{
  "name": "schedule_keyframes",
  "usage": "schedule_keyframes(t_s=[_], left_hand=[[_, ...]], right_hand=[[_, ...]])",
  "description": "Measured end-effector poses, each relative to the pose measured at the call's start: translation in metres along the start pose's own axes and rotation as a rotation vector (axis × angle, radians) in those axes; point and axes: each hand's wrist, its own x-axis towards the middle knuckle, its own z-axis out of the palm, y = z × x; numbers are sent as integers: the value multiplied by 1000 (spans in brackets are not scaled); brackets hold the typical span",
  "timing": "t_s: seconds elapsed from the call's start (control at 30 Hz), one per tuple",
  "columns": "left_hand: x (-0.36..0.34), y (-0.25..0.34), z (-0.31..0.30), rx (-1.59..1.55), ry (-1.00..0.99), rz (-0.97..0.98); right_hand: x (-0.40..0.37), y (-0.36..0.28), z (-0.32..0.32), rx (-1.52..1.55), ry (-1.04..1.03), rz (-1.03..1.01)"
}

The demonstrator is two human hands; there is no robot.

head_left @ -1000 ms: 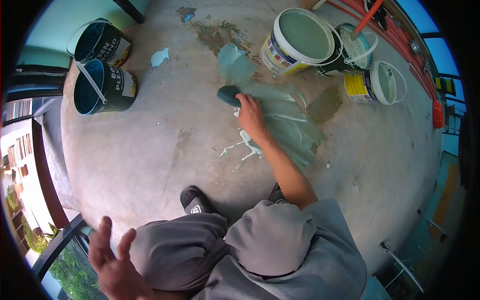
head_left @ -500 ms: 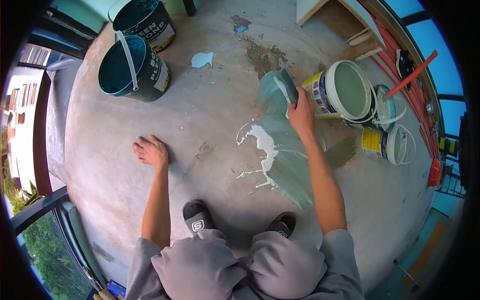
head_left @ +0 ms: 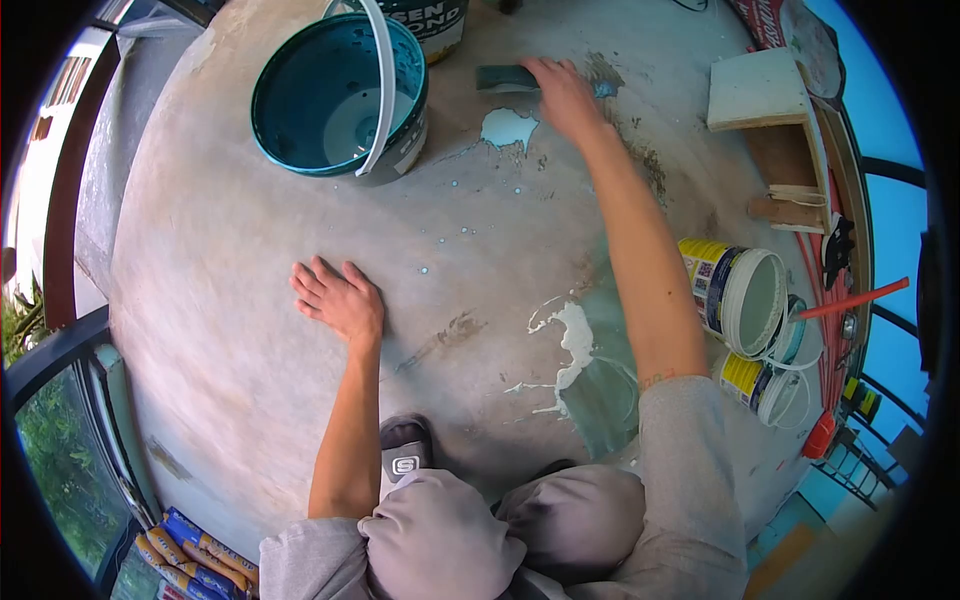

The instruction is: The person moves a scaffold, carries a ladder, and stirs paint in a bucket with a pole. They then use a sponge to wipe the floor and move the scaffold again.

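Note:
My right hand [head_left: 568, 98] reaches far forward, its fingers wrapped round one end of a dark green spreader [head_left: 506, 78] with a flat, wide edge. The spreader is just beyond a pale blue puddle [head_left: 509, 128] on the floor. My left hand [head_left: 340, 301] rests palm down on the concrete floor [head_left: 240, 240], fingers spread, holding nothing. To the right, partly behind my right arm, lies a thin grey-green coat [head_left: 605, 400] with a white liquid streak [head_left: 574, 345] along its left side.
A dark bucket with teal insides [head_left: 300, 100] stands ahead on the left, another dark bucket [head_left: 440, 30] behind it. White tubs [head_left: 755, 300] lie or lean at right, near a red stick [head_left: 855, 298]. A wooden box [head_left: 765, 95] stands at the far right. My sandal [head_left: 405, 450] is below.
My right hand has moved the spreader forward and left, from the grey-green coat to beyond the blue puddle. My left hand stays on the floor, its fingers more spread. The view has shifted.

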Motion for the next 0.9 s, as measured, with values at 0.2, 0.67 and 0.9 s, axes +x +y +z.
schedule_keyframes(t_s=[0.2, 0.67, 0.9], left_hand=[[2, 0, -1, -15, -44, -8], [-2, 0, 0, -18, -7, -1], [-4, 0, 3, -3, 39, 0]], right_hand=[[15, -23, 25, 35, -83, -100], [-87, -16, 7, 39, -207, -211], [-178, -20, -26, 89, -252, -203]])
